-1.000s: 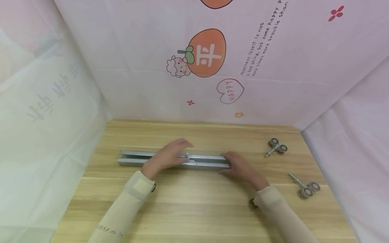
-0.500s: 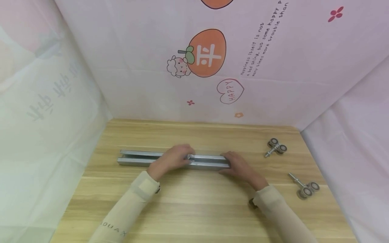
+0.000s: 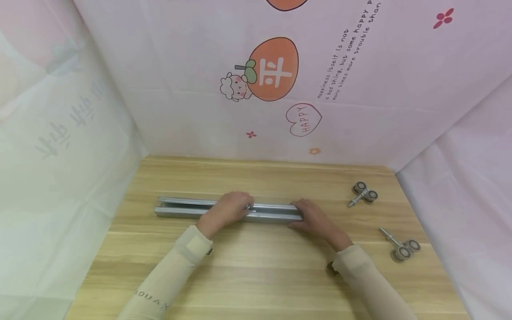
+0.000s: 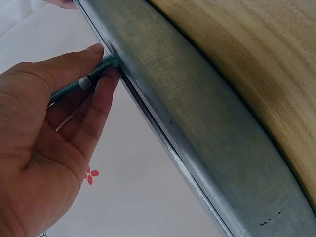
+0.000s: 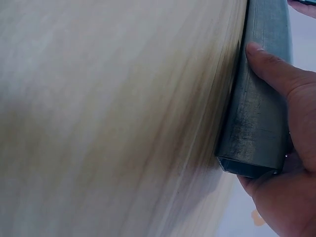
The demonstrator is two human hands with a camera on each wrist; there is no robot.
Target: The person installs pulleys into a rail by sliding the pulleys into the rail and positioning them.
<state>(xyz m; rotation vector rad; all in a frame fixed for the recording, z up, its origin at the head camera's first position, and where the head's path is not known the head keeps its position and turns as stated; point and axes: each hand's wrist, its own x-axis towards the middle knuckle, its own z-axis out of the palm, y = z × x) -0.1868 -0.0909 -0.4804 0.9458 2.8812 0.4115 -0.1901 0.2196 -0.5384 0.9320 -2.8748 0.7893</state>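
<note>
A galvanized metal rail lies lengthwise across the wooden table, its open slot facing up. Out of that slot sticks a threaded bolt with a nut on it; whatever it joins inside the rail is hidden. My left hand pinches this bolt between thumb and fingers, as the left wrist view shows closely. At the rail's right end, my right hand grips the channel. In the right wrist view the thumb lies along the rail's side, and fingers reach round past the open end.
Two double-wheeled roller trolleys with threaded bolts lie on the table's right side, one farther back and one nearer. Printed white cloth walls off the back and both sides of the table.
My left hand has shifted slightly right along the rail, and its spread fingers have closed on the bolt. The right hand and the rail stay essentially where they were.
</note>
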